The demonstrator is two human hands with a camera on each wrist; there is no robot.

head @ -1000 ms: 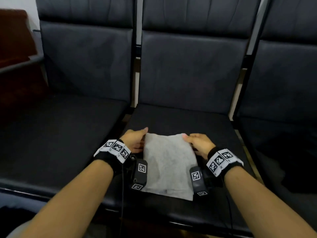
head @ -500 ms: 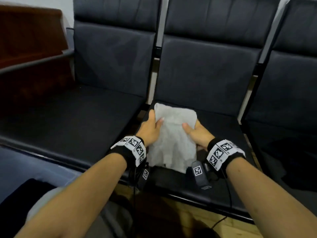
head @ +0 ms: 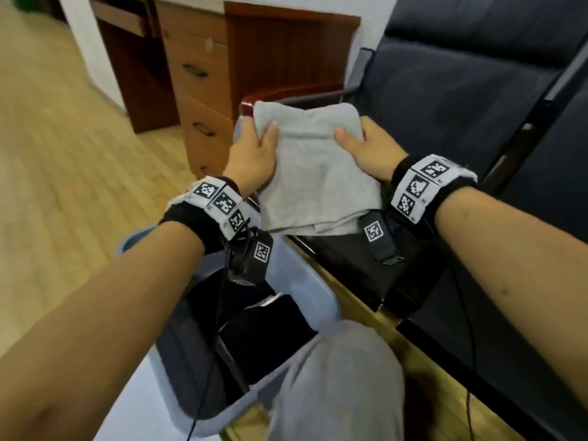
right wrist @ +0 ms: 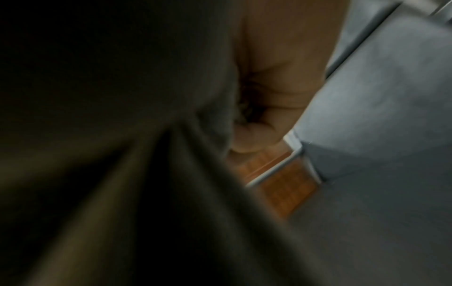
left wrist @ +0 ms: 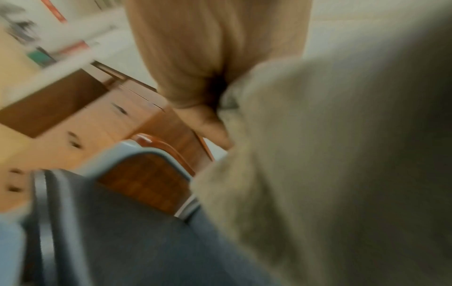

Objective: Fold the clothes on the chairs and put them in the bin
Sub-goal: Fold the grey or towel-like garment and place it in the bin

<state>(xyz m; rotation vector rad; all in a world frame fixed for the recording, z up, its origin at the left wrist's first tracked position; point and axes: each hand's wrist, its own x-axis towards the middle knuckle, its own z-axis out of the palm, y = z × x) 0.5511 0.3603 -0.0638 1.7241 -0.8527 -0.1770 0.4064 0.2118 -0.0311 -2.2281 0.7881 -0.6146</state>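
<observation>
1. Left hand [head: 254, 160]: grips the left edge of the folded grey cloth [head: 315, 173], thumb on top, fingers [left wrist: 210, 123] curled beneath it.
2. Right hand [head: 372, 151]: grips the right edge of the cloth, thumb on top, remaining fingers [right wrist: 254, 141] tucked under the fabric.
3. Both forearms: extended forward, bare, converging toward the cloth from either side.
4. Both wrists: each carries a black band with square printed markers, positioned just behind the cloth's near corners.
5. Palms: face inward toward the cloth, one on each side.
</observation>
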